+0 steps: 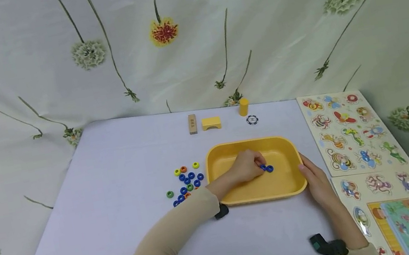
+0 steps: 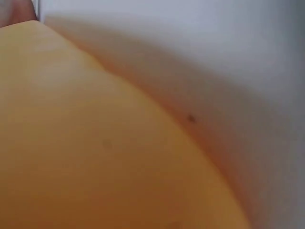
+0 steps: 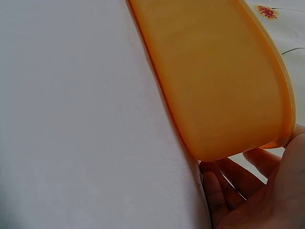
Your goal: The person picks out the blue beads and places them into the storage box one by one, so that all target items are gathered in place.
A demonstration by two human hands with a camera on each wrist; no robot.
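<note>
A yellow tray (image 1: 280, 187) stands on the table. My left hand (image 1: 247, 165) is inside it with fingers curled, pinching a small blue bead (image 1: 263, 167) at the fingertips. Right beside that lies another blue bead (image 1: 270, 168) on the tray floor. My right hand (image 1: 315, 178) grips the tray's right end, thumb at the rim and fingers against the outer wall. In the right wrist view the fingers (image 3: 259, 162) lie along the tray wall (image 3: 224, 95). The left wrist view shows mostly the tray wall (image 2: 95, 143), with only a sliver of hand at the top left corner.
Several loose beads (image 1: 184, 190), blue, green, yellow and orange, lie left of the tray. Behind it stand a wooden block (image 1: 192, 124), a yellow arch block (image 1: 211, 123), a yellow cylinder (image 1: 244, 107) and a chip (image 1: 252, 120). Picture boards (image 1: 352, 165) lie at the right.
</note>
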